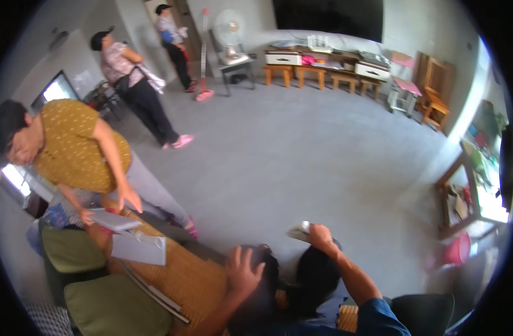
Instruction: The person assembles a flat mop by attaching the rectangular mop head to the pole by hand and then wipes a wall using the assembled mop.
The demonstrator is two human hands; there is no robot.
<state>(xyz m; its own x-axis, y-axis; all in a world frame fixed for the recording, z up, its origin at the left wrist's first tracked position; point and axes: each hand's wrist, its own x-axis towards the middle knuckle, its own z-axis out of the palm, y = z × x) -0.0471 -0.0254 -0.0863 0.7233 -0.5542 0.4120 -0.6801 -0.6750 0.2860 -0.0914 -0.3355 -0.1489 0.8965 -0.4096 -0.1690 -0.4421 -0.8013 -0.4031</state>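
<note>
Small pale flat object (pixel 298 232) is up at the right hand (pixel 322 237), just beyond the right knee (pixel 317 274), with grey floor (pixel 323 157) showing behind it. Main relation: object lies to the left of the right-hand fingers, its right end in the grip, its left end free. Long axis looks roughly crosswise, pointing toward the person's left; exact tilt is too blurred to call. Right fingers are closed on it; which fingertips touch, and whether the thumb sits over or under, cannot tell. Right forearm (pixel 354 274) comes in from the lower right, below a blue sleeve (pixel 379 318), so the hand reaches forward and inward. Left hand (pixel 244 273) is the farther one: it looks rested on the left knee (pixel 271 267), fingers spread apart, nothing in them, lower in view than the object and off to its left. Gap between the two hands is clear, with the free end of the object facing the left-hand side. Left of the left hand: woven bench top (pixel 209 280) bearing two thin strips (pixel 155 295) and a white panel (pixel 139 248), all well apart from the object. Another person in a mustard top (pixel 80 131) leans over the far end of the bench, one hand at a second pale panel (pixel 113 219), also well away.
</note>
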